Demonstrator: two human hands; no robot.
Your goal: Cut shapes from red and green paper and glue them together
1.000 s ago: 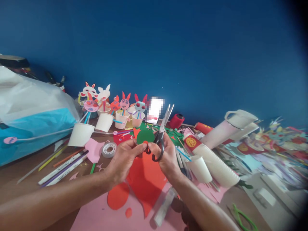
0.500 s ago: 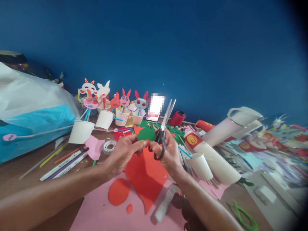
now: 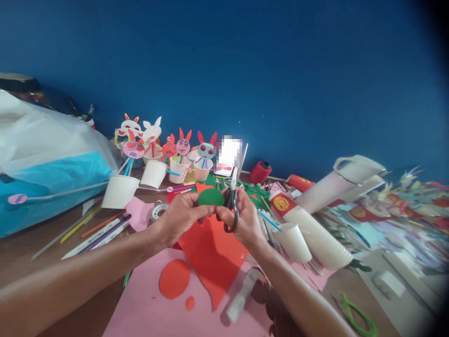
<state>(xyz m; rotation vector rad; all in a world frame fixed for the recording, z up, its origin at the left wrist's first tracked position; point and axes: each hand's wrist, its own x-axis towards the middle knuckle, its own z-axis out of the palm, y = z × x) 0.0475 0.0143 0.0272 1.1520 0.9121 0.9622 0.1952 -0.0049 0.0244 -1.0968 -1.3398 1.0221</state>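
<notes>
Between the fingers of my left hand (image 3: 180, 217) is a dark green paper oval (image 3: 210, 199), pinched at its lower edge. My right hand (image 3: 245, 217) grips black-handled scissors (image 3: 235, 192), their blades pointing up and away and nearly together. The right fingertips meet the left ones beside the oval. Under both hands lies a sheet of red-orange paper (image 3: 213, 255) with a cut, pointed lower end. It rests on a larger pink sheet (image 3: 140, 304). Left of it are a red-orange paper circle (image 3: 174, 279) and a small red-orange oval (image 3: 190, 303).
Paper cups (image 3: 121, 191) with rabbit-faced straw figures stand at the back left, near a plastic bag (image 3: 52, 159). A tape roll (image 3: 159, 211) and markers (image 3: 94, 238) lie left. Stacked cups (image 3: 319, 234), a pitcher (image 3: 336, 185) and green-handled scissors (image 3: 358, 316) are at right.
The scissors have turned a little more upright, and their blades look closer together. The green oval has shifted slightly left in my fingers. The view has moved slightly.
</notes>
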